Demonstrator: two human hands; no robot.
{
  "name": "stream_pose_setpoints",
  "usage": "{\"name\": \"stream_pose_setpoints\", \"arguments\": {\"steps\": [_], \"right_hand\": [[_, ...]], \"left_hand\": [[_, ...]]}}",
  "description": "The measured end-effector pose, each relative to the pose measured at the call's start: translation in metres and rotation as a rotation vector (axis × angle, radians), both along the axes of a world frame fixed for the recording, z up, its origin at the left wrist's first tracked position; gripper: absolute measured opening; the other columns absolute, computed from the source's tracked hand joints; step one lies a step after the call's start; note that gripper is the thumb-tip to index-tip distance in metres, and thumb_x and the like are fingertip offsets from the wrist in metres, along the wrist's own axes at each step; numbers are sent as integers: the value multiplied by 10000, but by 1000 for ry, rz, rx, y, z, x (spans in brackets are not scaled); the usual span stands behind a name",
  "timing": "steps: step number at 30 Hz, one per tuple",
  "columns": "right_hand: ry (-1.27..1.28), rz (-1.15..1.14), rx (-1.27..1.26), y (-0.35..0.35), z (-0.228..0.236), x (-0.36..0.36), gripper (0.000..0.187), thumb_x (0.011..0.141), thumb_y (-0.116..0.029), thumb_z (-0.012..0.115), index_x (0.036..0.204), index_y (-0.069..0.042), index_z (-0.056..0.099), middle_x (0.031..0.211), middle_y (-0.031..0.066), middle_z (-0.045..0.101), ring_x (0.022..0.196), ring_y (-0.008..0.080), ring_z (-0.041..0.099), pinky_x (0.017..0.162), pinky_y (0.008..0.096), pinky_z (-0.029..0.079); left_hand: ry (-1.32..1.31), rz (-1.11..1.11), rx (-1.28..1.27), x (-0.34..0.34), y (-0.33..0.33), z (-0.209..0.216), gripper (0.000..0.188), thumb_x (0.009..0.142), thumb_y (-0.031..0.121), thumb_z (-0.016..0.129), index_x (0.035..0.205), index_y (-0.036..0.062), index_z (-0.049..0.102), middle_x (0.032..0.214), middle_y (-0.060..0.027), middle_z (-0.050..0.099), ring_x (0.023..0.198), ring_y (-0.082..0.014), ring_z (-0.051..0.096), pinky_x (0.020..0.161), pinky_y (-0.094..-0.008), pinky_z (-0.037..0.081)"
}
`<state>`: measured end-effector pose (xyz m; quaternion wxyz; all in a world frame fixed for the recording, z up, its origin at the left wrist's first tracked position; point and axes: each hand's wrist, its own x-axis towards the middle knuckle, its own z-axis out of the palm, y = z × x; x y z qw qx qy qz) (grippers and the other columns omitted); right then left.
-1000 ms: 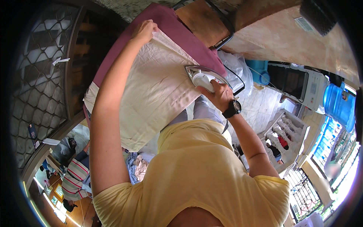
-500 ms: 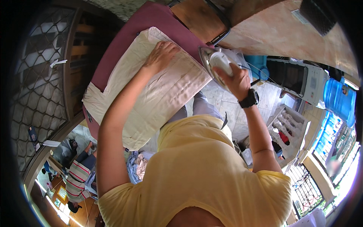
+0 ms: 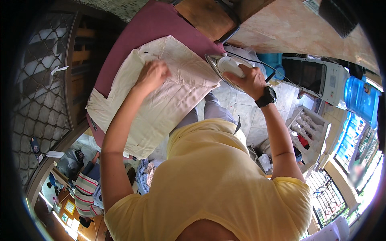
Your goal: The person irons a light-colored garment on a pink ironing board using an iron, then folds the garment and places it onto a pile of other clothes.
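My right hand (image 3: 251, 82) is wrapped round the handle of a white clothes iron (image 3: 230, 66), tilted up at the right end of the ironing surface. The iron's metal soleplate edge faces left, beside the cloth's corner. A cream cloth garment (image 3: 161, 108), wrinkled and partly folded, lies over the maroon ironing board cover (image 3: 132, 36). Over the cloth's far left part is my left hand (image 3: 154, 74). Its fingers are curled in and slightly blurred; what they hold, if anything, is hidden.
A dark cord (image 3: 257, 62) runs from near the iron toward the right. Behind the board stands a brown wooden chair back (image 3: 207, 18). At right are a white oven-like appliance (image 3: 317, 78) and a rack of clothes (image 3: 303, 134). A person in stripes (image 3: 85, 193) is at lower left.
My left hand has moved left and nearer, its fingers curling. The cloth's far edge has shifted and creased. The iron, still in my right hand, has moved slightly left.
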<state>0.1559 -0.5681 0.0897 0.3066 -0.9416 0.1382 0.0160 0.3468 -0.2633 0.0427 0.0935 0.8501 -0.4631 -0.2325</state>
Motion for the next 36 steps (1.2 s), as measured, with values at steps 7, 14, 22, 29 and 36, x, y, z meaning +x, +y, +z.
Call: {"name": "stream_pose_setpoints", "arguments": {"steps": [7,14,22,29,36], "right_hand": [[-7,-5,4,4,-3,15,527,772,-567,719,835,-44,714,698,177,670,669,343,678,599,403,534],[-2,17,110,-15,-7,-10,523,770,-539,735,880,-28,713,730,186,677,688,335,683,612,394,538],[-39,141,-59,14,-22,-55,500,762,-501,763,824,-13,674,711,171,665,675,355,664,627,421,534],[3,5,-1,25,-44,-68,507,808,-542,697,812,-38,650,673,159,665,632,332,673,585,416,539],[-94,-8,-34,31,-47,-56,498,811,-524,702,821,-29,644,683,179,664,636,352,670,590,434,541]], "left_hand": [[42,-187,-484,-78,-62,-52,197,771,120,680,962,93,640,980,-79,603,1028,-271,553,867,-412,424],[368,-193,-69,-85,-42,-37,146,738,199,745,866,173,678,1007,-15,601,1038,-246,541,894,-404,420],[-565,452,-288,26,-58,-43,351,785,160,688,1088,73,535,1145,-121,524,1076,-314,515,885,-493,439],[-577,376,-32,53,-65,-52,266,809,60,611,1066,88,551,1106,-115,579,1066,-321,562,863,-459,477],[-253,356,-379,97,-52,-52,115,829,21,602,939,43,627,953,-159,643,933,-365,611,789,-454,485]]}}
